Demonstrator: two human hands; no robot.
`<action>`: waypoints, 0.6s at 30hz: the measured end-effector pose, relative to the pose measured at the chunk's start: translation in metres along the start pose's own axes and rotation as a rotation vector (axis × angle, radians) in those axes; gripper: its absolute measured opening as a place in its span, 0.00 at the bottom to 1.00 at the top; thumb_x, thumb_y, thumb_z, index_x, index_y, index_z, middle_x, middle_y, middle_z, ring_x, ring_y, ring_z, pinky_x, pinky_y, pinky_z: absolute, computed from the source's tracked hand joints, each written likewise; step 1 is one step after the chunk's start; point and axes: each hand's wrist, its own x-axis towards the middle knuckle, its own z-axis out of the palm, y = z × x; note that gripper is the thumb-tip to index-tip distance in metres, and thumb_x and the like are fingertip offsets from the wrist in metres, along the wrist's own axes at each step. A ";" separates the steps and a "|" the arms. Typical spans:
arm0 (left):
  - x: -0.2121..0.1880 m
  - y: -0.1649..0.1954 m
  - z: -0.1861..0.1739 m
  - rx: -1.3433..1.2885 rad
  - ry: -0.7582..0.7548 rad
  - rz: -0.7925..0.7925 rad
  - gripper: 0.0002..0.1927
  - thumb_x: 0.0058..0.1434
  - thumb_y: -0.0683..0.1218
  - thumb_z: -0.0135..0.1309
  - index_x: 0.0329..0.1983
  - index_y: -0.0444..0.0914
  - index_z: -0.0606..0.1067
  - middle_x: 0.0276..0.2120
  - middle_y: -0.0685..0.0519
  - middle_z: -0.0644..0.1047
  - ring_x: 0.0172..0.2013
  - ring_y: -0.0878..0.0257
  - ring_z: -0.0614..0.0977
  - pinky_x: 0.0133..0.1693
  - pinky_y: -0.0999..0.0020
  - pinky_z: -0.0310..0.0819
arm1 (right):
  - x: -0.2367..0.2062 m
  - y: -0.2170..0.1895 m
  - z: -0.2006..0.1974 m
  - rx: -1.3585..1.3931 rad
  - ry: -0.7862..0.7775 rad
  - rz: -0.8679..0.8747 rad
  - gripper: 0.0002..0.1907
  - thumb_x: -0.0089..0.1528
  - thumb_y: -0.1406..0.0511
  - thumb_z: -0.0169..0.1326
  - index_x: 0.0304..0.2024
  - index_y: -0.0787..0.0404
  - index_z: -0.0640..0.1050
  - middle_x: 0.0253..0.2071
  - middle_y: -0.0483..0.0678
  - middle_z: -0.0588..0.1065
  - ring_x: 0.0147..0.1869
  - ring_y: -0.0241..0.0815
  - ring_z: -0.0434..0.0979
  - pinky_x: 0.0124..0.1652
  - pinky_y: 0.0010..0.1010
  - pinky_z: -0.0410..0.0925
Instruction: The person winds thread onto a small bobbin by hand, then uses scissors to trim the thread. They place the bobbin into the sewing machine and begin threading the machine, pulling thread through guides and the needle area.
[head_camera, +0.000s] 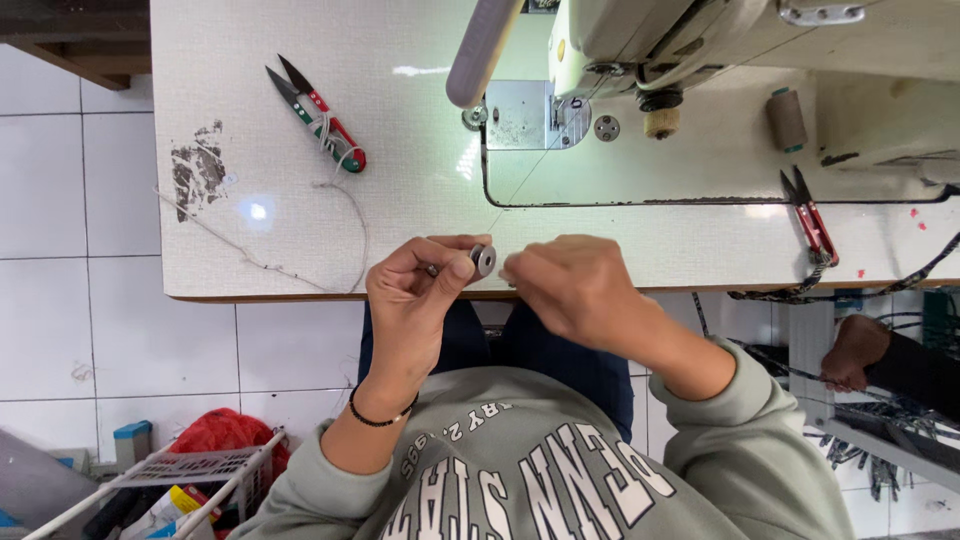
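My left hand (415, 300) pinches a small round metal bobbin (484, 260) between thumb and fingers, over the front edge of the white sewing table (260, 240). My right hand (570, 285) is closed right beside the bobbin, fingertips pinched together as if on a fine thread, which I cannot make out. Both hands hover just in front of my grey sweatshirt. The sewing machine (640, 50) stands at the back of the table, beyond my hands.
Red-and-green thread snips (320, 115) lie at the table's left with loose thread trailing. Red snips (812, 222) lie at the right edge near a thread spool (786, 120). A white wire basket (190, 480) with a red bag sits on the tiled floor at lower left. Another person's hand (855, 350) appears at right.
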 end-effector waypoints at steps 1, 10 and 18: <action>-0.003 0.000 0.000 0.021 -0.024 -0.006 0.06 0.68 0.40 0.60 0.39 0.31 0.78 0.48 0.42 0.83 0.40 0.70 0.81 0.45 0.76 0.78 | 0.001 0.006 -0.004 0.050 -0.011 0.062 0.04 0.60 0.71 0.61 0.36 0.62 0.77 0.23 0.49 0.71 0.24 0.49 0.71 0.26 0.38 0.62; 0.001 -0.008 0.031 0.284 0.067 0.077 0.04 0.63 0.37 0.58 0.38 0.28 0.79 0.45 0.42 0.85 0.38 0.69 0.81 0.41 0.75 0.77 | 0.004 -0.019 -0.025 0.002 0.086 -0.100 0.04 0.60 0.72 0.58 0.38 0.63 0.77 0.27 0.49 0.74 0.28 0.51 0.76 0.28 0.40 0.67; 0.007 -0.039 0.012 -0.072 0.150 -0.043 0.07 0.65 0.39 0.55 0.33 0.29 0.75 0.45 0.37 0.82 0.43 0.57 0.85 0.48 0.59 0.84 | -0.029 -0.032 -0.023 0.119 -0.025 0.014 0.07 0.65 0.69 0.58 0.34 0.62 0.72 0.25 0.49 0.72 0.27 0.50 0.74 0.29 0.38 0.65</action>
